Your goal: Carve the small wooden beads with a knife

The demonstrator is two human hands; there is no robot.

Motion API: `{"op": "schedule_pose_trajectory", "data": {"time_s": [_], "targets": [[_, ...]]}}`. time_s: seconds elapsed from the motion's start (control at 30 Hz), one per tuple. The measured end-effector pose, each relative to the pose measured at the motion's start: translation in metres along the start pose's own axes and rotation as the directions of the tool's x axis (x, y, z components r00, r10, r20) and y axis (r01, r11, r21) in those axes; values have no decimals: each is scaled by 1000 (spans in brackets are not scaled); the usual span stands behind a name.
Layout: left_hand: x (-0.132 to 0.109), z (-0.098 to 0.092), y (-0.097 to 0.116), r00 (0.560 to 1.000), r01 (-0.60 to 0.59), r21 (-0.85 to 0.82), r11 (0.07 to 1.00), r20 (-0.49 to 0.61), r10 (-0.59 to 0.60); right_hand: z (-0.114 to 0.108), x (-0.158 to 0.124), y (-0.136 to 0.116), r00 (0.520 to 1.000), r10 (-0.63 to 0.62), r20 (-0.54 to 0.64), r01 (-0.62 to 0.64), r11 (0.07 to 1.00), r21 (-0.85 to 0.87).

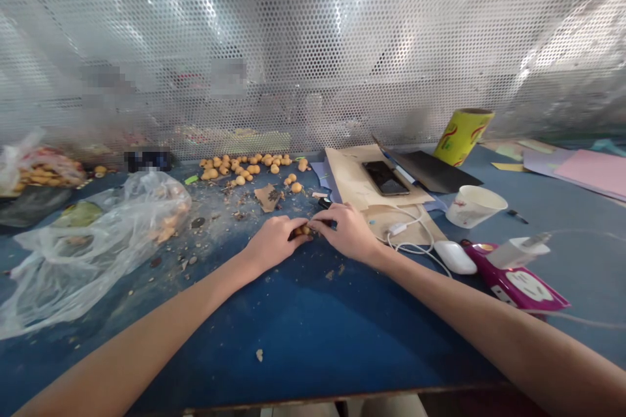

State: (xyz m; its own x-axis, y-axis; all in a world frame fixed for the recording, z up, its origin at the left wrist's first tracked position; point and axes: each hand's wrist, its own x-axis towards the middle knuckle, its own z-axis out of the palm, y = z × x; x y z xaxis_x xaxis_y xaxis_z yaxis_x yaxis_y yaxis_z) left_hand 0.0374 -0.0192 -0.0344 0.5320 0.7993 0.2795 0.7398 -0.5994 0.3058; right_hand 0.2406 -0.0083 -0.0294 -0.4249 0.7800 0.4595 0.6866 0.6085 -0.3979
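My left hand (274, 241) and my right hand (349, 231) meet over the middle of the table. Between their fingertips sits a small tan gourd (304, 230), mostly covered by the fingers. Both hands are closed, thumbs and fingers pinching it from either side. Beyond them lies a loose group of similar small tan gourds (239, 180), some of them two-lobed. A torn brown scrap (267, 197) rests just past my left hand. Close to my right fingertips is a small black object (323, 203), whose kind I cannot make out.
At left lies a clear plastic bag (92, 267) with tan pieces inside. On the right are a phone (385, 178) on brown paper, a paper cup (475, 206), a white earbud case (456, 257), a cable and a purple box (521, 283). Perforated metal (303, 45) closes the back.
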Motion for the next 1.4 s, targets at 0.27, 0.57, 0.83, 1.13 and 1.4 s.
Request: {"op": "schedule_pose_trajectory", "data": {"time_s": [0.27,0.57,0.83,1.13,1.4], "targets": [[0,1,-1,1000,-8,-8,1000,-6,8,-3,0,-1,999,10,36,-10,1000,-6],[0,3,-2,1000,0,8,1000,-12,1,-6,-2,-4,997,66,29,-68,993,96],[-8,-5,3,897,-326,49,944,-299,325,-9,3,18,983,185,4,-185,982,33],[-17,-22,34,667,-519,21,855,-616,420,-6,-2,18,988,22,150,-7,995,-97],[-17,-21,31,609,-566,69,822,-636,473,-9,-1,24,995,88,-43,-91,993,-76]]}}
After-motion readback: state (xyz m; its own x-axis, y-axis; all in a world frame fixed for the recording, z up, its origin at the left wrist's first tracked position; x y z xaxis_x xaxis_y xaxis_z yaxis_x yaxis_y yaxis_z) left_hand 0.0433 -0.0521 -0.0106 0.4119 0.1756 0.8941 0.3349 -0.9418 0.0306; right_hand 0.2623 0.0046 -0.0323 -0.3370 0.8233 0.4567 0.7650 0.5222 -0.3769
